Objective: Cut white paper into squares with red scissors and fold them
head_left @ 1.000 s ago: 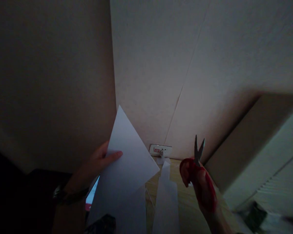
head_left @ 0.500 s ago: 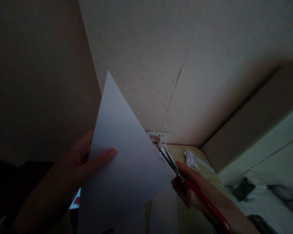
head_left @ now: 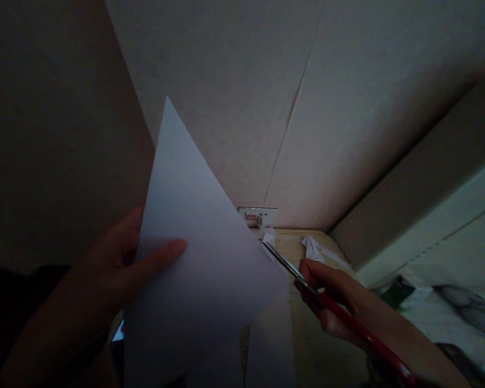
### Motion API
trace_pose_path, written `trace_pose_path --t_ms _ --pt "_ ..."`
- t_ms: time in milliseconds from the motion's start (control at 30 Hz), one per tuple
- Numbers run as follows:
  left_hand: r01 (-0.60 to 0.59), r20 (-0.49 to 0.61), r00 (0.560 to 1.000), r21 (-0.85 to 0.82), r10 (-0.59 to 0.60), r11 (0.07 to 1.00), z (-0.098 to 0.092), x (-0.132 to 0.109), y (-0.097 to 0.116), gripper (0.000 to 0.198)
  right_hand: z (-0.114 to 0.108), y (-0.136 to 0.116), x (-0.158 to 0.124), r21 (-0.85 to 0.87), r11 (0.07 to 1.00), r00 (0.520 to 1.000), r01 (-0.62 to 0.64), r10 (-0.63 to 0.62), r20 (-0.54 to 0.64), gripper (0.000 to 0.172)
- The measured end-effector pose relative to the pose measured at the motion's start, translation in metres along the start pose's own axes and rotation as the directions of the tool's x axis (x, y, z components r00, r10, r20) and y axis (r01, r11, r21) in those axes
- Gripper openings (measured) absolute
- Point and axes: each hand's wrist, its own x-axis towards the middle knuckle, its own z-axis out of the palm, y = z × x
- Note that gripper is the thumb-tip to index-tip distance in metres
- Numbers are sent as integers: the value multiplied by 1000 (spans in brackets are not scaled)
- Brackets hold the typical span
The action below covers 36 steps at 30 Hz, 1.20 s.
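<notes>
My left hand (head_left: 141,264) grips a large white sheet of paper (head_left: 194,253) by its left edge, thumb on the near face and fingers behind. The sheet is held up, one pointed corner at the top. In my right hand (head_left: 335,296) is a pair of scissors with red handles (head_left: 359,328). Their blades are nearly closed and point up-left at the sheet's right edge; whether they touch the paper I cannot tell. Another white paper (head_left: 270,345) lies below the sheet on the wooden tabletop (head_left: 315,339).
Folded paper scraps (head_left: 312,249) lie at the tabletop's back right. A wall socket (head_left: 267,216) with a plug sits behind the sheet. A lit screen (head_left: 118,331) shows partly at lower left. White bedding (head_left: 452,307) with a dark green item is at the right.
The scissor blades have closed from an open position, and my right hand has moved slightly right. The sheet and my left hand appear slightly further left and up as the view shifts.
</notes>
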Motion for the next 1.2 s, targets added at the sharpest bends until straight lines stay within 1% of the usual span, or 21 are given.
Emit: trace_pose_path --t_ms 100,200,333,433,500,600,667,700,767,833,900,1033,1133,1200 --pt "17 -8 1000 -9 -17 1000 0 -2 -1 38 -2 -4 2 -21 999 996 -38 40 76 45" --pt "22 8 1000 -3 -22 1000 0 -3 -2 40 -3 1 2 -11 999 996 -47 48 79 48" --pt "2 17 1000 6 -2 1000 -2 -3 -2 37 -3 13 -1 76 997 997 22 -27 75 46" --pt "-16 5 1000 19 15 1000 -3 -3 -2 33 1 20 -5 174 983 996 56 -67 56 47" --pt "-31 -20 999 28 32 999 -4 -4 -3 32 6 24 -7 263 963 994 53 -75 74 47" --pt "-37 -48 998 53 40 998 -5 -4 -6 35 15 31 -8 416 909 990 34 -87 109 42" --pt "-31 -73 997 71 36 997 -6 -5 -7 38 18 31 -7 511 858 991 51 -105 78 41" --pt "-26 -83 996 75 32 997 -5 -5 -7 37 19 29 -6 538 840 993 66 -108 48 40" --pt "-26 -88 996 77 33 997 -3 -5 -5 35 18 21 -3 524 848 996 80 -83 -17 33" --pt "-25 -57 998 59 29 998 2 -5 -2 35 17 8 4 517 852 995 86 -45 -91 24" --pt "-14 -24 1000 32 15 999 7 -5 1 35 18 -5 12 561 825 992 71 3 -129 22" --pt "26 22 999 17 -26 1000 11 -6 0 38 23 -21 26 638 766 991 81 5 -132 31" --pt "44 49 998 -17 -43 999 7 -7 -5 39 25 -23 29 671 738 992 71 21 -128 30" --pt "24 32 999 -16 -23 1000 6 -7 -7 38 26 -24 28 665 743 990 70 32 -140 28"
